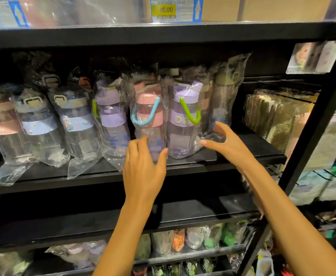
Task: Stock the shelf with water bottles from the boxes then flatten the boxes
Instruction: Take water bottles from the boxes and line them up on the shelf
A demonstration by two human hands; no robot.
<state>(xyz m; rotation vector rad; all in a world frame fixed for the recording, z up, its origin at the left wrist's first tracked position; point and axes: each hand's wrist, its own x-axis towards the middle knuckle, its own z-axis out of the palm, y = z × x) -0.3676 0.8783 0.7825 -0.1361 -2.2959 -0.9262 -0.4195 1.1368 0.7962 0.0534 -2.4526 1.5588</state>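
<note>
Landmark: using the purple bottle (pixel 184 124) with the green strap as my reference, it's standing bagged near the front of the black shelf (pixel 218 156).

Left hand (pixel 143 166): hovering just left of and below the purple bottle, right in front of the pink bottle (pixel 149 118). Grip is wide open, fingers spread and relaxed, holding nothing. Fingertips are looking very close to the pink bottle's bag, but I can't tell if they're actually touching.

Right hand (pixel 225 144): sitting just right of the purple bottle, grip open in a loose C shape, thumb and fingers apart, nothing in it. Probably framing the bottle to nudge it straight, that's my guess.

Bottles: pink one is standing just left of the purple one, bags touching. More bagged bottles (pixel 43 124) are running further left, several leaning, likely because the loose bags are bunching under them.

Right of the purple bottle: a darker bottle (pixel 225 96) standing behind, then bare shelf, so there's still room to fill.

Boxes: not seeing any down by the hands, so flattening is looking like a later thing.

Price tag (pixel 176 9): hanging well above the purple bottle on the upper shelf.

Risk: slippery bags, easy domino tip.
</note>
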